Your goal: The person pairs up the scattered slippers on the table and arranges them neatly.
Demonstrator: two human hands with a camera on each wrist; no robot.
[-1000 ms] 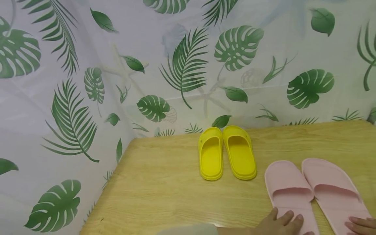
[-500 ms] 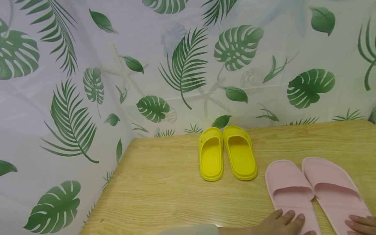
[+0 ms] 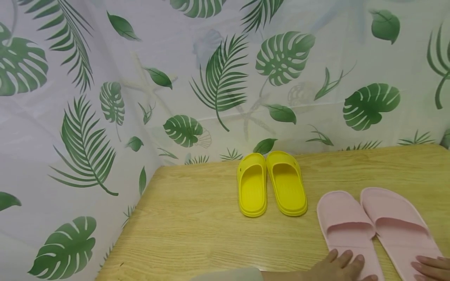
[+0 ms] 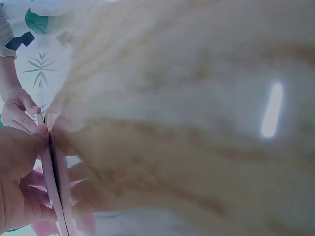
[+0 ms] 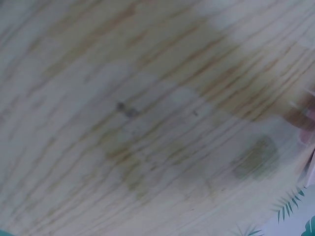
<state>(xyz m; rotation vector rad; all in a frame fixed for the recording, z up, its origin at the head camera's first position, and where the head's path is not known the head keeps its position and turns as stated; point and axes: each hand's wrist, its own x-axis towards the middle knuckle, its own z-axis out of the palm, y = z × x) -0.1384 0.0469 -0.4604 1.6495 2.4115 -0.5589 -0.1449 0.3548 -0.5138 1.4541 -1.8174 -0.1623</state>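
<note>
Now we rest our left hand [image 3: 339, 267] and right hand [image 3: 430, 266], fingers spread flat, on the pale pink foam slippers [image 3: 377, 230]; next probably calls for squaring the pair on the wooden table [image 3: 197, 230].

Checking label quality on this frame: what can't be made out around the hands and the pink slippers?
- Head view: left hand and right hand cut by the bottom edge; thumbs and palms unseen.
- Head view: heels of the pink slippers hidden by the fingers and frame edge.
- Left wrist view: slipper edges at the far left, blurred; grip unclear.
- Right wrist view: almost only blurred wooden table; right hand barely visible.
</note>
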